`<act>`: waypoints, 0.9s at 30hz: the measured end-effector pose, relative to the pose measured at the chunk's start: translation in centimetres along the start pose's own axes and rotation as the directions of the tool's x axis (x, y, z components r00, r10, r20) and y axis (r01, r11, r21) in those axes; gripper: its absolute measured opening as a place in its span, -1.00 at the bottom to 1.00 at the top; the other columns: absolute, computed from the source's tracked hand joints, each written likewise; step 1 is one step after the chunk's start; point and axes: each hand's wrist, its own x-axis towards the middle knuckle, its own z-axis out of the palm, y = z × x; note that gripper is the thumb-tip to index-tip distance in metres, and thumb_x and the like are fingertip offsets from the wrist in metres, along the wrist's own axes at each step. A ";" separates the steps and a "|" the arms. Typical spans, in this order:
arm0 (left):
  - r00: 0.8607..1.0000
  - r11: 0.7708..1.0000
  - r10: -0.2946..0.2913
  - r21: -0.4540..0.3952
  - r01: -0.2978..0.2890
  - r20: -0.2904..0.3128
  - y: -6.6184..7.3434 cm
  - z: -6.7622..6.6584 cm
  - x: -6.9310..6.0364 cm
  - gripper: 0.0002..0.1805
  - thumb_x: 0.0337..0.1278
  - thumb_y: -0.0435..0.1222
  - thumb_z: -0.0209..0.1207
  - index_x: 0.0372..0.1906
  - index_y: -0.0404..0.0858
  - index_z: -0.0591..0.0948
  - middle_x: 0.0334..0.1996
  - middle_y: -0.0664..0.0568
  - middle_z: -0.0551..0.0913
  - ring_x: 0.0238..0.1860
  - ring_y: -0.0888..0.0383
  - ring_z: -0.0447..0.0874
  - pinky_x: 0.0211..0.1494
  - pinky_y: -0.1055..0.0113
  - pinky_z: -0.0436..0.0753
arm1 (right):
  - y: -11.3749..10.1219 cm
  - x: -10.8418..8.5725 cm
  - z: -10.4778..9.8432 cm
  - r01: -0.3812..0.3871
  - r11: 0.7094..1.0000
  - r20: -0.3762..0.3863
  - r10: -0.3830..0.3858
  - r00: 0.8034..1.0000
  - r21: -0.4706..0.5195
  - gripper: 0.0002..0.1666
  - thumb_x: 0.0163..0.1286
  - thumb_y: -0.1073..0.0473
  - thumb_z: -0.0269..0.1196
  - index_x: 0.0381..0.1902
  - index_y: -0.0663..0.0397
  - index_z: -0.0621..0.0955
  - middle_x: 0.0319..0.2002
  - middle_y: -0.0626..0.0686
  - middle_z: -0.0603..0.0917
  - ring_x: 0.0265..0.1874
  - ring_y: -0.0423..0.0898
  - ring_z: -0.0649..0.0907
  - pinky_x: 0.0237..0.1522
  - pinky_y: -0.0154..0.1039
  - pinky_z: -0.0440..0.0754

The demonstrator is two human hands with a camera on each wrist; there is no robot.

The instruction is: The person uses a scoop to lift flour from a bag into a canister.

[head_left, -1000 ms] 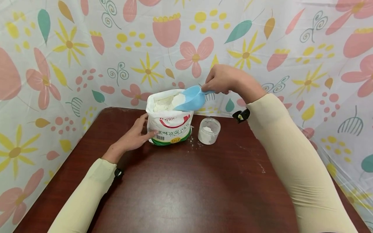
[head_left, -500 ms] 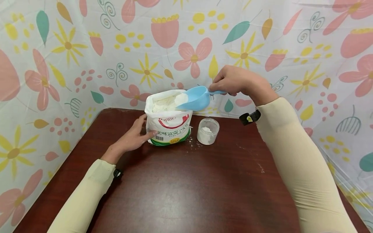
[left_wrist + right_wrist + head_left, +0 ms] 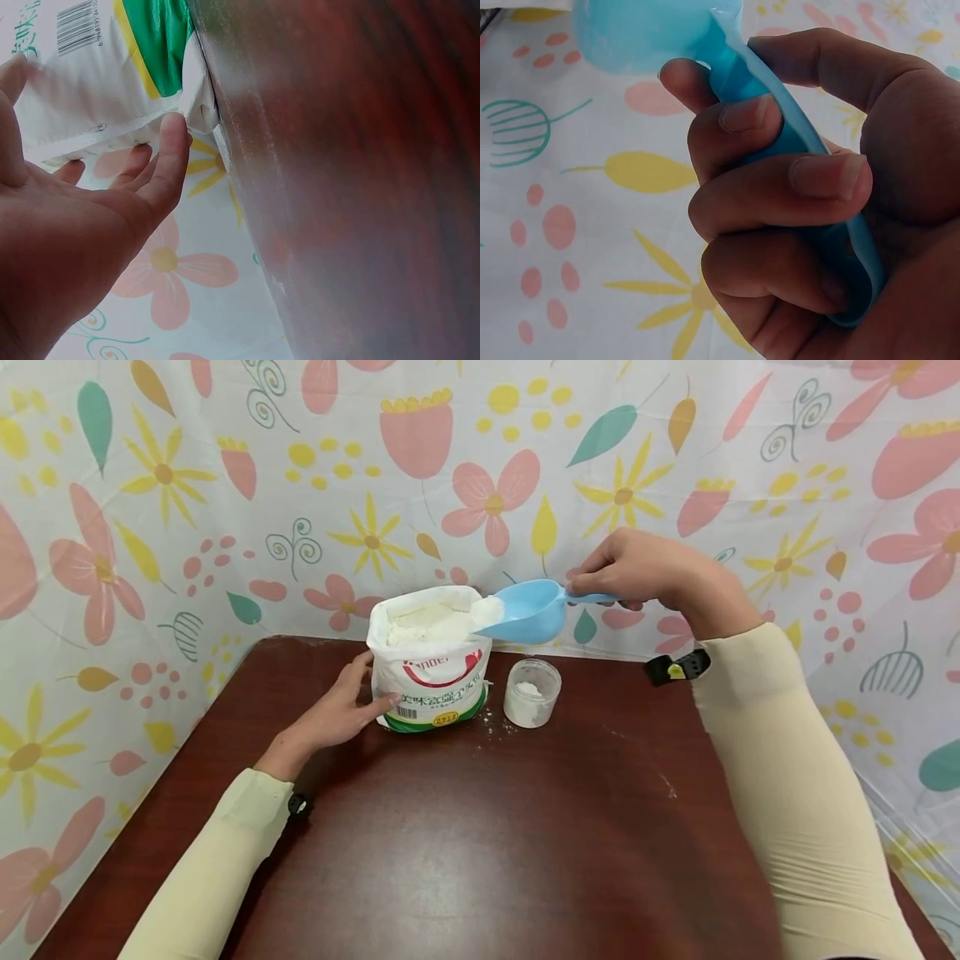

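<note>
A white bag of flour (image 3: 431,672) with a green base stands with its mouth unfolded, showing flour inside. Against its left side rests my left hand (image 3: 330,710), thumb on the front face and fingers spread along the side; the left wrist view shows the fingers (image 3: 171,150) only lightly bent. My right hand (image 3: 637,568) grips the handle of a blue scoop (image 3: 532,614), its fingers curled round it in the right wrist view. The scoop carries a heap of flour (image 3: 489,611) at its lip, over the bag's right rim. Below it stands a clear jar (image 3: 532,693) partly filled with flour.
Spilled flour (image 3: 495,722) lies on the dark brown table (image 3: 450,852) between bag and jar, with fainter streaks further right. A flower-patterned curtain (image 3: 292,577) hangs close behind the table and along both sides.
My right hand has drawn the scoop rightward out of the bag's mouth, bringing more of its bowl into sight. The left hand stays against the bag.
</note>
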 end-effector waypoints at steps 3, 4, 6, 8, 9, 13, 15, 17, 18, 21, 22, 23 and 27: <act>1.000 1.000 -0.004 0.003 0.004 0.003 0.0 0.0 -0.1 0.03 0.47 0.08 0.27 0.72 0.06 -0.14 0.57 -0.16 0.04 0.57 -0.17 0.13 0.48 -0.34 0.36 | 0.7 -0.4 0.0 -0.009 1.000 -0.006 0.009 1.000 -0.001 -0.66 0.49 0.00 0.34 -0.45 0.04 0.78 -0.72 -0.11 0.25 -0.71 -0.16 0.26 -0.54 -0.23 0.32; 1.000 1.000 -0.005 0.003 0.005 0.004 0.0 0.0 -0.2 0.03 0.47 0.08 0.27 0.72 0.06 -0.14 0.57 -0.16 0.04 0.57 -0.17 0.13 0.47 -0.34 0.36 | 1.0 -0.5 0.0 -0.009 1.000 -0.009 0.009 1.000 -0.005 -0.66 0.49 0.01 0.33 -0.46 0.04 0.77 -0.72 -0.11 0.26 -0.71 -0.16 0.27 -0.54 -0.22 0.32; 1.000 1.000 -0.003 0.003 0.003 0.004 0.1 0.0 -0.2 0.03 0.47 0.08 0.27 0.72 0.05 -0.14 0.57 -0.17 0.04 0.57 -0.17 0.14 0.47 -0.34 0.37 | 1.5 -0.8 0.0 -0.011 1.000 -0.017 0.011 1.000 -0.005 -0.69 0.49 0.03 0.32 -0.43 0.02 0.79 -0.72 -0.10 0.29 -0.71 -0.15 0.29 -0.55 -0.22 0.33; 1.000 1.000 -0.003 0.003 0.003 0.004 0.1 0.0 -0.2 0.03 0.47 0.07 0.28 0.72 0.05 -0.14 0.56 -0.17 0.05 0.55 -0.16 0.15 0.46 -0.33 0.39 | 2.1 -1.1 0.0 -0.011 1.000 -0.028 0.011 1.000 -0.001 -0.69 0.49 0.03 0.32 -0.43 0.02 0.78 -0.70 -0.10 0.33 -0.70 -0.15 0.30 -0.57 -0.22 0.33; 1.000 1.000 -0.002 0.004 0.002 0.003 0.2 -0.1 -0.2 0.03 0.47 0.06 0.28 0.72 0.05 -0.14 0.55 -0.17 0.06 0.55 -0.16 0.16 0.46 -0.33 0.39 | 2.4 -1.3 0.0 -0.009 1.000 -0.032 0.009 0.999 0.001 -0.70 0.49 0.03 0.32 -0.43 0.03 0.78 -0.70 -0.10 0.34 -0.70 -0.15 0.31 -0.58 -0.22 0.33; 1.000 1.000 -0.004 0.000 0.004 0.004 0.2 -0.2 -0.2 0.03 0.47 0.06 0.28 0.72 0.06 -0.13 0.53 -0.16 0.08 0.52 -0.15 0.18 0.44 -0.32 0.42 | 3.5 -1.7 0.3 -0.016 1.000 -0.048 0.017 0.999 0.015 -0.70 0.49 0.02 0.36 -0.41 0.04 0.79 -0.69 -0.10 0.37 -0.72 -0.15 0.33 -0.59 -0.22 0.35; 1.000 1.000 -0.008 -0.003 0.008 0.004 0.2 -0.2 -0.2 0.03 0.46 0.07 0.28 0.72 0.08 -0.13 0.54 -0.16 0.07 0.53 -0.16 0.17 0.44 -0.32 0.42 | 4.1 -1.9 0.4 -0.027 0.999 -0.049 0.028 0.998 0.023 -0.71 0.49 0.02 0.37 -0.38 0.05 0.80 -0.70 -0.09 0.36 -0.72 -0.15 0.33 -0.59 -0.22 0.36; 1.000 1.000 -0.012 -0.005 0.012 0.005 0.2 -0.2 -0.2 0.03 0.46 0.08 0.28 0.72 0.09 -0.13 0.55 -0.15 0.06 0.54 -0.17 0.17 0.44 -0.32 0.43 | 4.6 -2.0 0.6 -0.036 0.999 -0.048 0.037 0.998 0.033 -0.73 0.50 0.03 0.36 -0.33 0.04 0.82 -0.71 -0.08 0.36 -0.72 -0.15 0.33 -0.59 -0.22 0.38; 1.000 1.000 -0.014 -0.006 0.015 0.006 0.2 -0.2 -0.3 0.04 0.45 0.08 0.29 0.72 0.09 -0.14 0.55 -0.15 0.05 0.55 -0.17 0.16 0.44 -0.32 0.43 | 4.8 -2.1 0.7 -0.040 0.998 -0.045 0.042 0.998 0.042 -0.74 0.51 0.03 0.36 -0.31 0.04 0.83 -0.71 -0.08 0.35 -0.73 -0.15 0.32 -0.59 -0.22 0.40; 1.000 1.000 -0.016 -0.006 0.016 0.007 0.1 -0.1 -0.3 0.04 0.45 0.08 0.29 0.72 0.10 -0.14 0.56 -0.15 0.04 0.56 -0.18 0.15 0.44 -0.32 0.42 | 5.6 -2.3 0.9 -0.056 0.997 -0.026 0.058 0.998 0.061 -0.75 0.52 0.03 0.36 -0.28 0.05 0.84 -0.72 -0.08 0.32 -0.74 -0.14 0.31 -0.60 -0.21 0.43; 1.000 1.000 -0.016 -0.005 0.016 0.006 0.1 -0.1 -0.3 0.04 0.45 0.08 0.29 0.72 0.10 -0.15 0.57 -0.15 0.04 0.56 -0.19 0.15 0.45 -0.33 0.42 | 5.8 -2.3 1.0 -0.061 0.996 -0.019 0.063 0.998 0.069 -0.75 0.52 0.04 0.36 -0.27 0.06 0.84 -0.72 -0.08 0.32 -0.74 -0.13 0.30 -0.60 -0.21 0.43; 1.000 1.000 -0.015 -0.004 0.015 0.006 0.1 -0.1 -0.3 0.04 0.45 0.08 0.29 0.73 0.09 -0.15 0.57 -0.15 0.04 0.57 -0.19 0.14 0.45 -0.33 0.41 | 6.1 -2.3 1.1 -0.067 0.995 -0.011 0.068 0.998 0.072 -0.74 0.52 0.03 0.37 -0.28 0.07 0.83 -0.72 -0.08 0.31 -0.74 -0.13 0.30 -0.60 -0.21 0.43; 1.000 1.000 -0.018 0.002 0.018 0.004 0.1 -0.1 -0.3 0.04 0.46 0.08 0.28 0.72 0.10 -0.15 0.57 -0.15 0.03 0.57 -0.19 0.13 0.47 -0.35 0.37 | 7.0 -2.2 1.5 -0.080 0.995 0.004 0.080 0.997 0.066 -0.73 0.50 0.04 0.38 -0.35 0.07 0.82 -0.72 -0.11 0.30 -0.74 -0.12 0.32 -0.58 -0.20 0.41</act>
